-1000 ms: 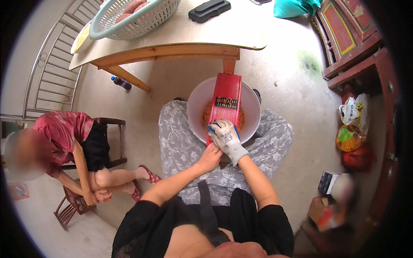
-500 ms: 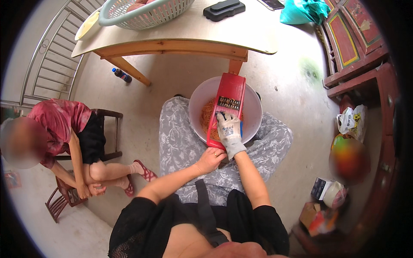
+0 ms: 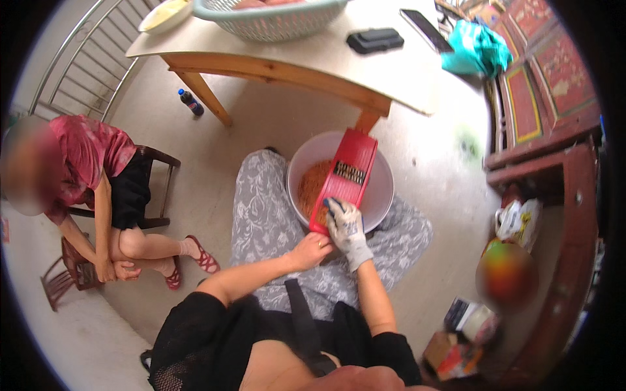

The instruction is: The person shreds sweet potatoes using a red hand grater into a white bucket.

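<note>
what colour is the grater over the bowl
Red, with a dark blade strip; the grater shows in the head view.

Red flat grater point(image 3: 343, 179) — tilted over a white basin point(image 3: 385, 189) — orange shreds point(image 3: 312, 186) inside, on the lap.

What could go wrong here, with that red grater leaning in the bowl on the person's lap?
The gloved right hand presses low on the red grater, close to its blades, so a slip might nick the fingers despite the glove. The left hand is bare and sits at the grater's lower end, less protected. The white bowl rests on the knees rather than a table, so a hard push might tip it and spill the orange shreds.
</note>
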Motion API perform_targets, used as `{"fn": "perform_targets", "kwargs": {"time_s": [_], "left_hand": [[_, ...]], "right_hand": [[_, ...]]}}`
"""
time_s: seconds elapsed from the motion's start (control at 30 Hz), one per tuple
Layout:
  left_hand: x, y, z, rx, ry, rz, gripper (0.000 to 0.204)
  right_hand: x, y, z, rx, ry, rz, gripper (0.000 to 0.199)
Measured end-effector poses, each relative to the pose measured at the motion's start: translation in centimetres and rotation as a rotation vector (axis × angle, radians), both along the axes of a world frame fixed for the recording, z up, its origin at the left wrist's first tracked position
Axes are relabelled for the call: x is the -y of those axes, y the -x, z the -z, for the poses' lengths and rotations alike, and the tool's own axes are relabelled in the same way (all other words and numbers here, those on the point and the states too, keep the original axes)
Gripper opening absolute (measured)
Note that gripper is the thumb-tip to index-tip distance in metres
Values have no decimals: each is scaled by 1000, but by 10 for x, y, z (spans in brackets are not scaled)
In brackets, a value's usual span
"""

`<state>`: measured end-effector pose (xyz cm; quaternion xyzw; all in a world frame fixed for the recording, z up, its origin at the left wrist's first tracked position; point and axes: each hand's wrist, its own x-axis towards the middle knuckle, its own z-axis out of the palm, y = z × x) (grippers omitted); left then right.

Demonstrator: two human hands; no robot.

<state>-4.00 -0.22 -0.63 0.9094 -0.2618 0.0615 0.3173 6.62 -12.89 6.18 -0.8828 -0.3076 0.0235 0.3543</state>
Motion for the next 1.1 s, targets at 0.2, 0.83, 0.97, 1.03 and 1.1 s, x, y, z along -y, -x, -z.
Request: {"fn": "perform_targets", "kwargs": {"time_s": [0.2,0.83,0.97,1.03,1.1], "left_hand": [[-14,-15,-24,-12,82,-210,28],[-52,-32,-17,-313,367,-245,41],[-58,-32,-18,-356,411,-241,41],[-61,-33,-20,-387,405,-236,40],[-62,-32,-19,-396,399,-231,39]], "right_hand": [[4,-36,-58,-185,-97,-49,48],[-218,-305,-329,324,666,-369,53],[-250,-317,-317,292,800,-384,62],[-255,-320,-309,260,762,-331,60],[-261,-315,-307,264,719,-264,50]]}}
